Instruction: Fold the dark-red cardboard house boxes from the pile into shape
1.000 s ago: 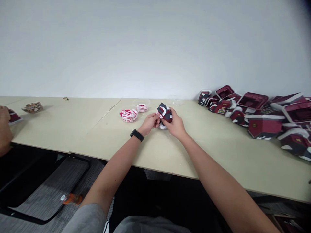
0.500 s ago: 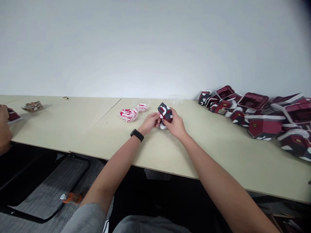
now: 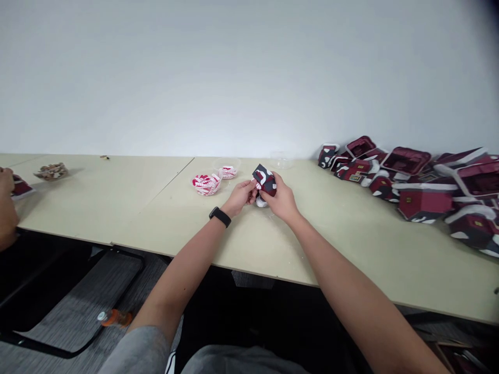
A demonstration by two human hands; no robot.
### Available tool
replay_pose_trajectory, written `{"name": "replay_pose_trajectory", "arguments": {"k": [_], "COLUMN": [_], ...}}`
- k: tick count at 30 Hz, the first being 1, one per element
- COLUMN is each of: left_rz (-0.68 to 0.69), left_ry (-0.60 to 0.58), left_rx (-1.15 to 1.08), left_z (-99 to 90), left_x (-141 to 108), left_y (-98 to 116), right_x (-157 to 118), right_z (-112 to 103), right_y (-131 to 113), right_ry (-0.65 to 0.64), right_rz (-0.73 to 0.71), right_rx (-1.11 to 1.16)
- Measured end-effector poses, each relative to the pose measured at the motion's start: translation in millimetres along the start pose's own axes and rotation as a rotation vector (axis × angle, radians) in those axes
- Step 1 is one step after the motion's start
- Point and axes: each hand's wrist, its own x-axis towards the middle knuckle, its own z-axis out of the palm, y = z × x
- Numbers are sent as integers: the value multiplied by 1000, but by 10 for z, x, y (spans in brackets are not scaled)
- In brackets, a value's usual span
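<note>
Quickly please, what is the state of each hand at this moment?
Left hand: closed, holding the maroon-and-black paper piece.
Right hand: closed, holding the same piece.

the card piece (image 3: 264, 179) looks matt, the tabletop (image 3: 273, 244) smooth laminate.

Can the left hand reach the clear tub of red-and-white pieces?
Probably yes: the left hand sits right beside the clear tub with nothing between them, though its fingers are busy on the dark red papercraft piece.
</note>
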Motion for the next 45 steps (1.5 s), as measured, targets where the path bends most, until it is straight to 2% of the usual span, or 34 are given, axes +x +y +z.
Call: {"name": "replay_pose_trajectory", "arguments": {"k": [30,36,45], "left_rz": [14,-71,18], "left_ry": [28,-6,-77], "left_rx": [-31,84,-123], "left_z": [50,29,14], "left_x": [15,-4,-3], "left_y": [-3,-8,22], "right_x": [9,1,28], "right_z": [10,9,11], "right_y": [1,17,25], "right_ry": [11,13,34], "right_rz": [27,6,35], "right_rx": [31,4,50]}}
